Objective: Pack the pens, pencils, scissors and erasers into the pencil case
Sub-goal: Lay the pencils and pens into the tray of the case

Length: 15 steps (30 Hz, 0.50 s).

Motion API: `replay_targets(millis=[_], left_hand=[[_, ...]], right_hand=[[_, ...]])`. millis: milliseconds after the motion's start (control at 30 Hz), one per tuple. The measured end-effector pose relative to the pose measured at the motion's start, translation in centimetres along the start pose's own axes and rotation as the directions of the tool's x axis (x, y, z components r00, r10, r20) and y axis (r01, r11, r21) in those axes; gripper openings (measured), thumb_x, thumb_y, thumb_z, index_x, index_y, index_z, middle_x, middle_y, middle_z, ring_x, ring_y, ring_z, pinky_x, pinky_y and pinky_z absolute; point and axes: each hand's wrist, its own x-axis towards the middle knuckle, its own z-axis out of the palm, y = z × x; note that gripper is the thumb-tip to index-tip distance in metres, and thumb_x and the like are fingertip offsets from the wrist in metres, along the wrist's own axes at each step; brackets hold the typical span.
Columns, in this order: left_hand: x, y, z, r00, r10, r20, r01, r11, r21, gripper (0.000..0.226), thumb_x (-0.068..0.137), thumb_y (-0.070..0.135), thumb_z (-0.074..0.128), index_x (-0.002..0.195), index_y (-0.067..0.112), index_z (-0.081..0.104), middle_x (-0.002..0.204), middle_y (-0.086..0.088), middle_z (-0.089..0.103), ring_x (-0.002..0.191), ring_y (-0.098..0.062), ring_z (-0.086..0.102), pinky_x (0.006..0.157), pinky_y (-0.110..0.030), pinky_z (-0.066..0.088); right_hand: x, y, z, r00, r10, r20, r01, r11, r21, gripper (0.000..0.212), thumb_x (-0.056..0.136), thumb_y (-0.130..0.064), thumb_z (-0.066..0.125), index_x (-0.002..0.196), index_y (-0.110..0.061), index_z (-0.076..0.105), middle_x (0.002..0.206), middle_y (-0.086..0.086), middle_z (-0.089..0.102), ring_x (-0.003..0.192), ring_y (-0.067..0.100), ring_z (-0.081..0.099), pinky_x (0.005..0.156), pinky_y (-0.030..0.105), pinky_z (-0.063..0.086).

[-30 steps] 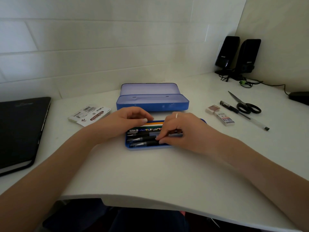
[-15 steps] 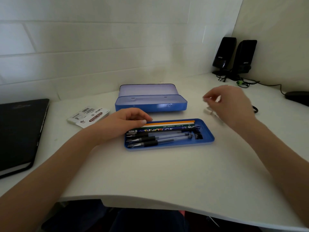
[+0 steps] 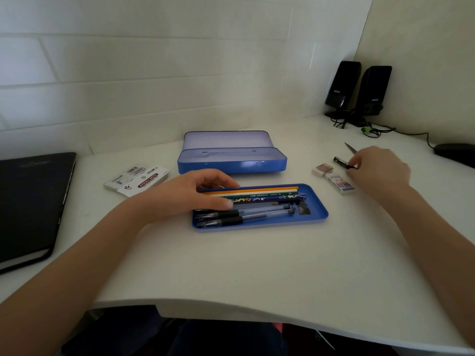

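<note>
The task looks a little past halfway. A shallow blue tray (image 3: 318, 214) lies on the desk (image 3: 257, 265) near the person, and it already holds three pencils (image 3: 257, 192) along its far side and three clear pens (image 3: 246, 214) with black grips along its near side, plus a small dark piece at the right end that is too small to name. The open case (image 3: 232, 160) stands just beyond the tray, its lid tipped back, and as far as can be seen it holds nothing. The left hand (image 3: 195, 194) rests over the left end of the tray, fingers curled loosely and a little apart, thumb lying on the pens; it seems to steady the row and does not grip any one item. The right hand (image 3: 380, 170) is out at the right, well apart from the tray, with its fingertips (image 3: 356, 164) pinched together on the dark end of a loose pen (image 3: 341, 161) that lies on the desk. Just left of that hand sit two erasers (image 3: 331, 176), one pinkish and one in a printed sleeve. A scissors (image 3: 350, 148) blade tip shows beyond the hand; the handles are hidden behind it. So what is left, by my reading, is this pen, both erasers, the scissors, and then seating the tray in the case and shutting the lid.
</note>
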Motion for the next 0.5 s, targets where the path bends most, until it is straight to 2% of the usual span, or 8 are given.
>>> replay_targets(millis=[133, 200, 367, 433, 500], left_hand=[[-0.3, 0.0, -0.1, 0.994, -0.024, 0.105, 0.014, 0.996, 0.094, 0.058, 0.056, 0.046, 0.082, 0.108, 0.049, 0.057, 0.112, 0.02, 0.06, 0.1, -0.002, 0.06, 0.086, -0.019, 0.049], [-0.4, 0.0, -0.1, 0.993, -0.019, 0.114, 0.005, 0.993, 0.118, 0.058, 0.056, 0.046, 0.08, 0.109, 0.051, 0.055, 0.119, 0.02, 0.056, 0.104, -0.002, 0.058, 0.09, -0.022, 0.048], [-0.4, 0.2, -0.1, 0.995, -0.015, 0.1, 0.004, 0.995, 0.101, 0.053, 0.06, 0.043, 0.079, 0.108, 0.05, 0.056, 0.119, 0.017, 0.057, 0.104, -0.004, 0.058, 0.09, -0.022, 0.049], [-0.4, 0.2, 0.0, 0.995, -0.011, 0.1, 0.001, 0.995, 0.103, 0.052, 0.062, 0.042, 0.078, 0.108, 0.05, 0.056, 0.12, 0.017, 0.056, 0.105, -0.006, 0.058, 0.09, -0.023, 0.049], [-0.4, 0.1, 0.0, 0.995, -0.003, 0.097, -0.007, 0.995, 0.098, 0.049, 0.066, 0.036, 0.079, 0.108, 0.05, 0.057, 0.12, 0.016, 0.056, 0.106, -0.006, 0.057, 0.09, -0.022, 0.049]], right_hand=[[0.3, 0.0, 0.2, 1.0, 0.012, 0.012, -0.012, 0.999, -0.031, 0.029, 0.086, -0.021, 0.058, 0.114, -0.023, 0.065, 0.113, 0.009, 0.064, 0.109, 0.031, 0.056, 0.084, 0.039, 0.044], [0.4, 0.0, 0.5, 0.999, 0.031, 0.033, -0.029, 0.998, -0.054, 0.03, 0.087, -0.02, 0.057, 0.116, -0.02, 0.063, 0.114, 0.01, 0.063, 0.109, 0.031, 0.055, 0.083, 0.039, 0.044], [0.4, 0.0, 1.0, 0.997, 0.039, 0.063, -0.034, 0.997, -0.076, 0.027, 0.088, -0.016, 0.051, 0.113, -0.015, 0.062, 0.106, 0.012, 0.064, 0.1, 0.031, 0.058, 0.073, 0.037, 0.043], [0.2, -0.3, 0.9, 1.0, 0.01, 0.022, -0.009, 0.998, -0.064, 0.025, 0.088, -0.016, 0.05, 0.111, -0.013, 0.061, 0.105, 0.013, 0.062, 0.098, 0.032, 0.057, 0.071, 0.036, 0.042], [-0.2, -0.6, 0.2, 0.995, -0.034, -0.089, 0.035, 0.999, 0.008, 0.023, 0.091, -0.017, 0.048, 0.11, -0.01, 0.059, 0.102, 0.015, 0.061, 0.093, 0.034, 0.056, 0.069, 0.037, 0.042]])
